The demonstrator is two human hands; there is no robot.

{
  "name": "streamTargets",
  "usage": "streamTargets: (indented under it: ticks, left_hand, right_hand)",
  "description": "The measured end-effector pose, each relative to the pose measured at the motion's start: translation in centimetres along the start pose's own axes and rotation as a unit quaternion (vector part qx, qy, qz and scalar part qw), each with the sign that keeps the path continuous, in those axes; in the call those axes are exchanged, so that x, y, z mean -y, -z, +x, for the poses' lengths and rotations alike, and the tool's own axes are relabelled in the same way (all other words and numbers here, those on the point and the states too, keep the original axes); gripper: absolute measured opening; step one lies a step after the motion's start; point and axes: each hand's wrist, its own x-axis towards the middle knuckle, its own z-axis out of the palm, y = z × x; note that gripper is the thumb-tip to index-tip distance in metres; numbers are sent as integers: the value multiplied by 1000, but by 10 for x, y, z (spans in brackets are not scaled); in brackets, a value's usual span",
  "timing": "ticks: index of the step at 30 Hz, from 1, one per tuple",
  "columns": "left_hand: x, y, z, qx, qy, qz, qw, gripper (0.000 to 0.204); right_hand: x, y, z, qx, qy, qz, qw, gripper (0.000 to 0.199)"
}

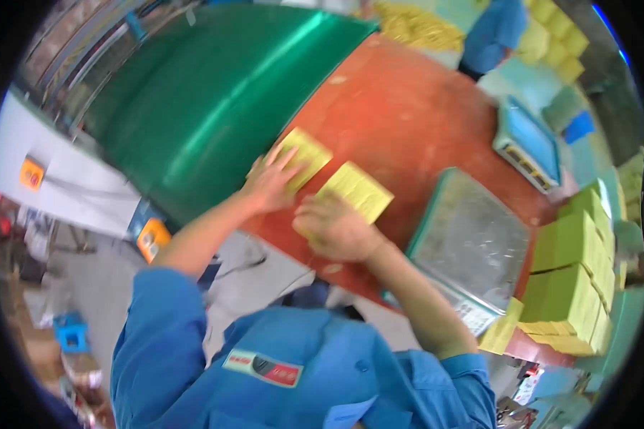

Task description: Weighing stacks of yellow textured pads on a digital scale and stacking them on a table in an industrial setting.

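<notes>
Two flat yellow rectangular packets lie side by side on the red-orange tabletop (pixel 415 107), near the edge of a green sheet-covered surface. My left hand (pixel 270 180) rests on the left yellow packet (pixel 309 151), its fingers spread and stretched across the near side. Beside it, my right hand (pixel 338 229) has curled fingers at the near-left corner of the right yellow packet (pixel 361 191). The thumb and fingertips of that hand are partly hidden and a little blurred.
A scale with a metal plate (pixel 472 232) stands right of my right forearm. Beyond it is a blue-topped device (pixel 533 143). Stacked yellow packets (pixel 569 286) fill the right side. A person in blue (pixel 495 36) stands at the far side, near a yellow pile (pixel 418 25).
</notes>
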Motion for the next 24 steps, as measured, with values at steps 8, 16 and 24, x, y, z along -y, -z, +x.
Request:
streamTargets:
  ticks: [8, 16, 24]
  left_hand:
    - [-95, 5, -95, 16, 74, -2, 997, 85]
    - [-81, 13, -100, -186, 187, -211, 941, 74]
    - [-52, -69, -171, -216, 488, -404, 743, 41]
  right_hand:
    - [28, 15, -43, 46, -30, -21, 998, 40]
    - [122, 37, -84, -73, -139, 194, 968, 31]
    - [197, -70, -204, -173, -465, 493, 715, 33]
